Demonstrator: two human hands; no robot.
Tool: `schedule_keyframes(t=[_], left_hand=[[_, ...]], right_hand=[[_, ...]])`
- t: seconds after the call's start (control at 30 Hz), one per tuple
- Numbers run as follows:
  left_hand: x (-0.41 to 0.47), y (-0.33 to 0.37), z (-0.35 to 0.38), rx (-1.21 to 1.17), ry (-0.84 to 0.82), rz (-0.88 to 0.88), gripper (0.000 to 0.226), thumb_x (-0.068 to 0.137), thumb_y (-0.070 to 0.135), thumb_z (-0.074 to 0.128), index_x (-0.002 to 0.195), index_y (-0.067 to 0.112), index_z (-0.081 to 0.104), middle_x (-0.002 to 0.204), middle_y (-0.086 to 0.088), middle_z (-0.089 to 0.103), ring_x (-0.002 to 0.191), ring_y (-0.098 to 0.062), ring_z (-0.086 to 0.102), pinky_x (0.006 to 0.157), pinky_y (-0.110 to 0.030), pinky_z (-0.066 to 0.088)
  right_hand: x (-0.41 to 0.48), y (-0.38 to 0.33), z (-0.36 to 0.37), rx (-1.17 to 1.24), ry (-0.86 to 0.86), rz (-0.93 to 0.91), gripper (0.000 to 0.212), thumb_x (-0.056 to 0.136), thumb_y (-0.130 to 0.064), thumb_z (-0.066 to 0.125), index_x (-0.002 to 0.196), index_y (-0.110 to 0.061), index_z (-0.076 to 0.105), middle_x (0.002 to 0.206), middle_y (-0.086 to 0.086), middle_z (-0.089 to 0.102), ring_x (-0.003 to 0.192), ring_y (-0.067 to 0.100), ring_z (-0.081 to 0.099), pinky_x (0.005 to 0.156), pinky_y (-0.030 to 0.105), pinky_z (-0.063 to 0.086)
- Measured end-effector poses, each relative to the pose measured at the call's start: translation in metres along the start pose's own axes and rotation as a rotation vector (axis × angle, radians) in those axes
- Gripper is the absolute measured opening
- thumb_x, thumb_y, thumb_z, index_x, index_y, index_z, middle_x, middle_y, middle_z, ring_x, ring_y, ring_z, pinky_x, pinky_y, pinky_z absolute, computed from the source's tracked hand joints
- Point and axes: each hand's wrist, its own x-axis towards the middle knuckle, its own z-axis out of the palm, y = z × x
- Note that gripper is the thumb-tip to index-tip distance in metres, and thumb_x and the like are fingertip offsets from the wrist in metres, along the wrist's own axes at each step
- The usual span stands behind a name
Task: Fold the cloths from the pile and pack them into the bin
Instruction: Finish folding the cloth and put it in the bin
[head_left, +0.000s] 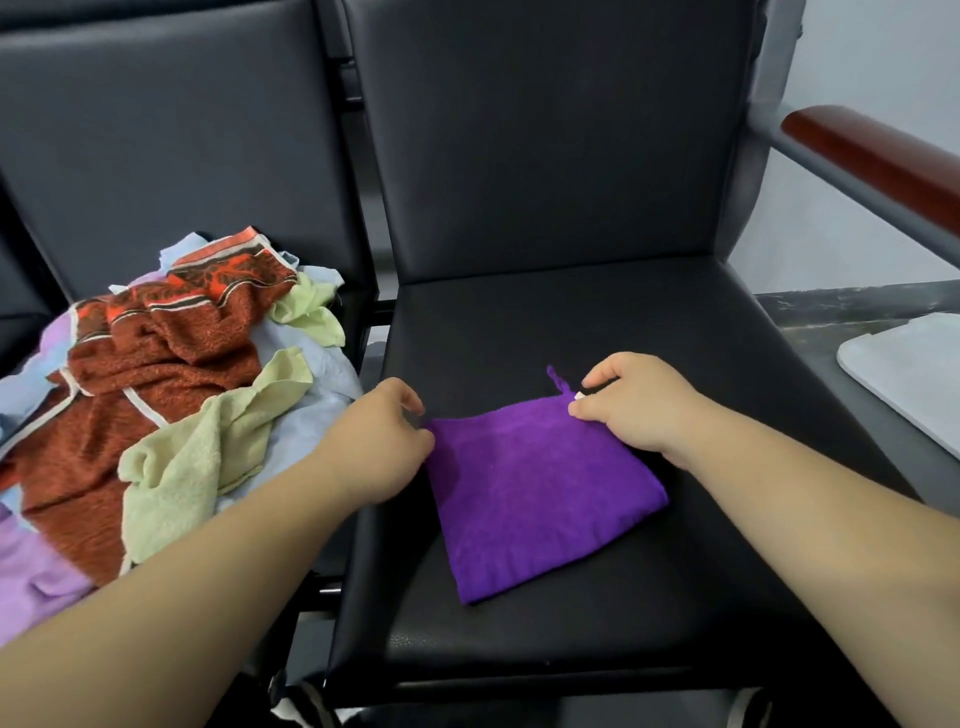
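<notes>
**Purple cloth held at 2 far corners**

The purple cloth lies flat mid-way across the black chair seat, toward its front edge. I judge it soft, light and limp, so the corners are the places to hold. My left hand pinches the far-left corner, and my right hand pinches the far-right one by the loop. Both forearms reach in low. The pile sits on the seat to the left.

The cloth lies flat on the right seat, near its middle. The left hand pinches its far-left corner and the right hand its far-right one. The pile sits on the left seat, just beside.
</notes>
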Motion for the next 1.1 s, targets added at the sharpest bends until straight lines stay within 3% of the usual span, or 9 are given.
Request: schedule_keyframes(t=[0.1,0.2,0.33,0.43,0.57,0.73,0.9,1.0,1.1], left_hand=[[-0.002,0.006,0.002,0.204,0.042,0.005,0.026,0.09,0.037,0.067,0.097,0.015,0.054,0.077,0.003,0.062,0.076,-0.019,0.06,0.069,-0.032,0.045],[-0.007,0.013,-0.002,0.269,-0.123,-0.083,0.041,0.088,0.051,0.064,0.081,0.011,0.063,0.078,-0.004,0.068,0.077,-0.02,0.064,0.069,-0.033,0.049],[-0.015,0.015,0.001,0.3,-0.26,-0.117,0.039,0.084,0.042,0.073,0.062,0.015,0.056,0.062,0.001,0.059,0.059,-0.014,0.057,0.053,-0.026,0.039],[-0.018,0.016,0.007,0.152,-0.234,-0.119,0.029,0.089,0.029,0.069,0.068,0.015,0.056,0.068,-0.002,0.061,0.062,-0.016,0.057,0.055,-0.027,0.043],[-0.026,0.036,0.003,-0.407,-0.163,-0.165,0.01,0.098,0.022,0.056,0.096,0.012,0.055,0.091,-0.013,0.066,0.077,-0.027,0.063,0.066,-0.041,0.057],[-0.041,0.106,-0.005,-0.474,0.044,0.131,0.009,0.097,0.028,0.056,0.103,0.021,0.054,0.093,-0.007,0.07,0.078,-0.021,0.064,0.077,-0.046,0.056],[-0.093,0.213,0.046,-0.506,-0.274,0.355,0.027,0.078,0.027,0.059,0.104,0.024,0.053,0.1,-0.01,0.074,0.096,-0.038,0.071,0.085,-0.062,0.055],[-0.134,0.272,0.106,-0.431,-0.495,0.463,0.03,0.075,0.014,0.061,0.103,0.017,0.053,0.101,-0.018,0.072,0.095,-0.042,0.07,0.084,-0.063,0.054],[-0.179,0.316,0.172,-0.291,-0.687,0.558,0.032,0.065,0.019,0.059,0.096,0.017,0.054,0.093,-0.014,0.071,0.089,-0.038,0.071,0.081,-0.061,0.057]], right_hand=[[0.001,-0.009,-0.007,-0.299,-0.064,0.047,0.04,0.09,-0.05,0.071,0.097,-0.01,0.07,0.099,0.011,0.07,0.09,0.025,0.067,0.074,0.039,0.054],[0.0,-0.013,-0.014,-0.498,-0.203,0.107,0.052,0.09,-0.063,0.064,0.079,-0.012,0.064,0.082,0.004,0.062,0.073,0.018,0.058,0.058,0.031,0.04],[-0.001,-0.011,-0.006,-0.57,-0.265,0.07,0.046,0.09,-0.055,0.069,0.077,-0.012,0.061,0.082,0.003,0.059,0.07,0.018,0.056,0.058,0.03,0.041],[-0.003,-0.008,0.004,-0.481,-0.241,0.065,0.029,0.091,-0.038,0.068,0.082,-0.011,0.063,0.081,0.003,0.06,0.067,0.019,0.056,0.057,0.03,0.041],[-0.022,-0.017,-0.018,-0.023,-0.226,0.076,0.012,0.101,-0.025,0.058,0.098,-0.013,0.06,0.078,0.006,0.054,0.058,0.018,0.047,0.048,0.027,0.033],[-0.065,-0.023,-0.098,-0.061,0.166,-0.119,0.02,0.103,-0.037,0.053,0.106,-0.018,0.057,0.101,0.002,0.062,0.086,0.018,0.06,0.065,0.035,0.042],[-0.16,0.071,-0.156,0.121,0.532,-0.006,0.017,0.106,-0.038,0.053,0.099,-0.022,0.054,0.092,-0.005,0.059,0.082,0.012,0.056,0.065,0.034,0.039],[-0.219,0.148,-0.165,0.278,0.677,0.194,0.02,0.105,-0.037,0.053,0.093,-0.021,0.053,0.087,-0.001,0.062,0.079,0.019,0.06,0.066,0.038,0.042],[-0.279,0.223,-0.163,0.407,0.797,0.387,0.018,0.104,-0.035,0.054,0.096,-0.019,0.057,0.089,0.001,0.067,0.082,0.024,0.065,0.073,0.041,0.052]])
